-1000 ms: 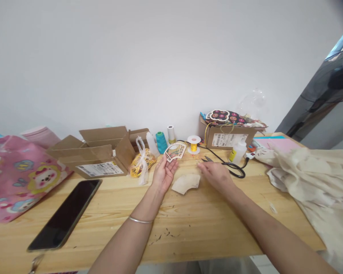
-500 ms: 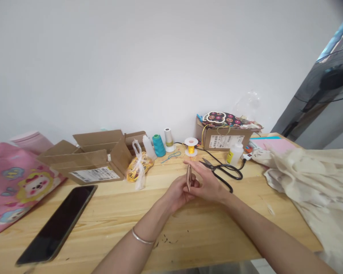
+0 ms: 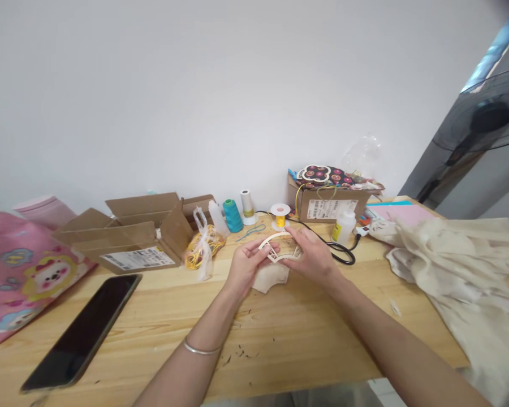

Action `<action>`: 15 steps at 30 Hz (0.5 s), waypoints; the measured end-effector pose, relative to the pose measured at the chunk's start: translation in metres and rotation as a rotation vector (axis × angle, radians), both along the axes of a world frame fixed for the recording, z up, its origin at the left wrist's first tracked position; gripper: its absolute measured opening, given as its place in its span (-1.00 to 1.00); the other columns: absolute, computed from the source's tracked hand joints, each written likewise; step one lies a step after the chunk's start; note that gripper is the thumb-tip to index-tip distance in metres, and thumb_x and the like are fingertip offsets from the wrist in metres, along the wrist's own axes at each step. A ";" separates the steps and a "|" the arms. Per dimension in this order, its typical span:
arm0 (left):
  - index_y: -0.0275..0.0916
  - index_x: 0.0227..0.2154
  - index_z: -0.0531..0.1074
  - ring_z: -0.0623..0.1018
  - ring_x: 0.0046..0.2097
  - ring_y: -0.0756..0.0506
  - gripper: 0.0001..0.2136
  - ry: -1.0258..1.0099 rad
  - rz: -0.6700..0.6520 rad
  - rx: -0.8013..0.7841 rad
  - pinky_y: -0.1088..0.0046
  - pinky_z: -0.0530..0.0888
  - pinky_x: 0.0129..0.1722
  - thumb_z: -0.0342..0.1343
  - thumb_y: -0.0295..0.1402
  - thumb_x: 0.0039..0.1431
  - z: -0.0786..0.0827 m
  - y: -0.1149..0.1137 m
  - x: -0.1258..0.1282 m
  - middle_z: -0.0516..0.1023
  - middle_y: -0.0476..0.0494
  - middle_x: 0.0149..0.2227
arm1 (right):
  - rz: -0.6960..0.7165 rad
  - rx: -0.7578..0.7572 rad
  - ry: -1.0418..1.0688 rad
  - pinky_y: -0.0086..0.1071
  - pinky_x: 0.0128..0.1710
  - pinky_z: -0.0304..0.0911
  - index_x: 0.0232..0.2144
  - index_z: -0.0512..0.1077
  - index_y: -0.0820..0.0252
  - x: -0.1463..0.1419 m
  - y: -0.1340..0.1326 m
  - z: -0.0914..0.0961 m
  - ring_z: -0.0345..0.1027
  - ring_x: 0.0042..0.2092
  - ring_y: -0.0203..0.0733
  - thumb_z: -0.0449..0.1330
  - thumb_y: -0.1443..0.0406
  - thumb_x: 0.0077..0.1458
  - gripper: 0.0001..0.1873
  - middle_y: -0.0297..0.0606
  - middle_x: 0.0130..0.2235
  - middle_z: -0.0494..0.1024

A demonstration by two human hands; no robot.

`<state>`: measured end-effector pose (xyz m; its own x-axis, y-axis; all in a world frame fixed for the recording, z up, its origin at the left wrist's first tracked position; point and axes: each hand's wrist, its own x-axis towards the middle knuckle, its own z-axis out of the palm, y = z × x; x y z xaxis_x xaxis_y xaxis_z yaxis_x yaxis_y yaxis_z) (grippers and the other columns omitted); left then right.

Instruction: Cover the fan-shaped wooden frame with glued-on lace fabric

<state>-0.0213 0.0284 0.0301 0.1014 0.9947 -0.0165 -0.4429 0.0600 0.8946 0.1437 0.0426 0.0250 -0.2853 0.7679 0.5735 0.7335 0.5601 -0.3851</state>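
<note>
While left hand (image 3: 244, 265) and right hand (image 3: 313, 257) pinch fan-shaped cutout (image 3: 279, 249), beige piece (image 3: 271, 277) beneath half hidden.

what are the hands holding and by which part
A pale fan-shaped cutout frame, held between both hands: left hand pinches its left end, right hand its right end.
</note>
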 end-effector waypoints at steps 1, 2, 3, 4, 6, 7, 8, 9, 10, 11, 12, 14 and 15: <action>-0.33 -0.30 0.47 0.54 -0.31 -0.06 -0.71 0.029 0.011 -0.004 0.41 0.47 -0.26 0.24 -0.39 -0.17 -0.001 0.000 0.001 0.57 -0.19 -0.35 | 0.013 -0.029 0.019 -0.27 -0.24 0.25 0.02 0.22 0.15 0.000 0.000 0.000 0.31 -0.20 -0.08 0.24 0.11 -0.21 -0.31 -0.16 -0.24 0.42; -0.33 -0.31 0.48 0.54 -0.32 -0.06 -0.72 0.044 0.029 -0.009 0.41 0.47 -0.27 0.25 -0.40 -0.18 -0.003 0.001 0.001 0.58 -0.18 -0.36 | 0.027 -0.060 0.039 -0.27 -0.24 0.25 0.03 0.21 0.14 0.000 0.001 0.001 0.31 -0.19 -0.08 0.26 0.10 -0.24 -0.27 -0.17 -0.23 0.43; -0.32 -0.32 0.48 0.54 -0.33 -0.06 -0.73 0.045 0.048 -0.013 0.41 0.47 -0.27 0.25 -0.40 -0.18 -0.004 0.001 0.001 0.58 -0.18 -0.36 | 0.034 -0.087 0.060 -0.26 -0.22 0.25 0.04 0.19 0.13 0.000 0.001 0.002 0.30 -0.17 -0.07 0.28 0.08 -0.27 -0.22 -0.17 -0.20 0.43; -0.31 -0.31 0.48 0.54 -0.32 -0.06 -0.73 0.037 0.065 -0.016 0.41 0.47 -0.26 0.24 -0.40 -0.18 -0.006 0.002 0.000 0.58 -0.17 -0.36 | 0.036 -0.108 0.083 -0.25 -0.20 0.24 0.05 0.18 0.12 0.000 0.002 0.002 0.30 -0.15 -0.05 0.29 0.08 -0.30 -0.19 -0.16 -0.17 0.42; -0.30 -0.31 0.48 0.54 -0.31 -0.06 -0.73 0.014 0.095 -0.022 0.40 0.47 -0.25 0.24 -0.41 -0.18 -0.008 0.004 -0.002 0.58 -0.17 -0.36 | 0.033 -0.133 0.130 -0.26 -0.22 0.24 0.04 0.20 0.11 0.001 0.003 0.003 0.30 -0.16 -0.06 0.30 0.08 -0.32 -0.19 -0.16 -0.11 0.41; -0.30 -0.31 0.48 0.54 -0.31 -0.06 -0.73 0.009 0.103 -0.025 0.40 0.47 -0.24 0.24 -0.41 -0.18 -0.010 0.005 -0.003 0.58 -0.16 -0.36 | 0.033 -0.143 0.152 -0.28 -0.26 0.25 0.02 0.23 0.11 0.002 0.003 0.003 0.32 -0.21 -0.09 0.29 0.09 -0.30 -0.23 -0.16 -0.12 0.42; -0.30 -0.31 0.48 0.54 -0.31 -0.06 -0.73 0.008 0.106 -0.025 0.39 0.47 -0.24 0.24 -0.41 -0.17 -0.011 0.006 -0.004 0.58 -0.17 -0.37 | 0.029 -0.156 0.178 -0.31 -0.32 0.25 -0.01 0.27 0.13 0.002 0.004 0.003 0.32 -0.30 -0.14 0.27 0.10 -0.27 -0.30 -0.17 -0.17 0.45; -0.30 -0.31 0.48 0.54 -0.32 -0.06 -0.73 0.011 0.105 -0.023 0.39 0.47 -0.25 0.24 -0.40 -0.16 -0.011 0.007 -0.005 0.58 -0.17 -0.37 | 0.024 -0.175 0.208 -0.34 -0.39 0.24 -0.05 0.32 0.15 0.003 0.004 0.002 0.30 -0.40 -0.20 0.25 0.11 -0.23 -0.37 -0.20 -0.27 0.48; -0.30 -0.30 0.48 0.54 -0.32 -0.06 -0.73 0.015 0.104 -0.021 0.38 0.47 -0.25 0.23 -0.39 -0.15 -0.012 0.007 -0.006 0.58 -0.17 -0.37 | 0.021 -0.199 0.246 -0.37 -0.46 0.21 -0.08 0.35 0.18 0.003 0.005 0.001 0.25 -0.49 -0.25 0.22 0.13 -0.19 -0.44 -0.25 -0.39 0.47; -0.31 -0.30 0.48 0.54 -0.33 -0.07 -0.74 0.018 0.103 -0.018 0.38 0.47 -0.26 0.22 -0.38 -0.14 -0.013 0.007 -0.007 0.58 -0.17 -0.37 | 0.019 -0.225 0.289 -0.39 -0.51 0.17 -0.10 0.38 0.20 0.003 0.005 0.000 0.19 -0.55 -0.28 0.20 0.14 -0.15 -0.49 -0.30 -0.50 0.43; -0.31 -0.31 0.48 0.54 -0.33 -0.07 -0.75 0.018 0.101 -0.015 0.38 0.47 -0.26 0.22 -0.37 -0.13 -0.013 0.007 -0.007 0.58 -0.18 -0.38 | 0.018 -0.250 0.336 -0.41 -0.55 0.14 -0.12 0.40 0.21 0.004 0.006 -0.001 0.14 -0.58 -0.31 0.17 0.15 -0.12 -0.53 -0.35 -0.57 0.38; -0.31 -0.33 0.48 0.54 -0.33 -0.08 -0.76 0.016 0.098 -0.015 0.37 0.47 -0.27 0.21 -0.35 -0.12 -0.013 0.007 -0.006 0.58 -0.18 -0.38 | 0.022 -0.290 0.419 -0.44 -0.59 0.08 -0.15 0.42 0.22 0.003 0.007 -0.004 0.09 -0.61 -0.33 0.14 0.17 -0.09 -0.58 -0.39 -0.63 0.30; -0.32 -0.34 0.48 0.54 -0.33 -0.08 -0.77 0.015 0.097 -0.015 0.37 0.47 -0.27 0.20 -0.34 -0.11 -0.014 0.007 -0.006 0.58 -0.18 -0.38 | 0.023 -0.303 0.452 -0.45 -0.60 0.07 -0.16 0.42 0.22 0.003 0.007 -0.005 0.08 -0.61 -0.34 0.13 0.18 -0.09 -0.59 -0.39 -0.63 0.30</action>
<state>-0.0268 0.0354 0.0164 0.0047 0.9995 -0.0324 -0.4341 0.0312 0.9003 0.1470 0.0499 0.0195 -0.0804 0.9143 0.3969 0.4466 0.3891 -0.8057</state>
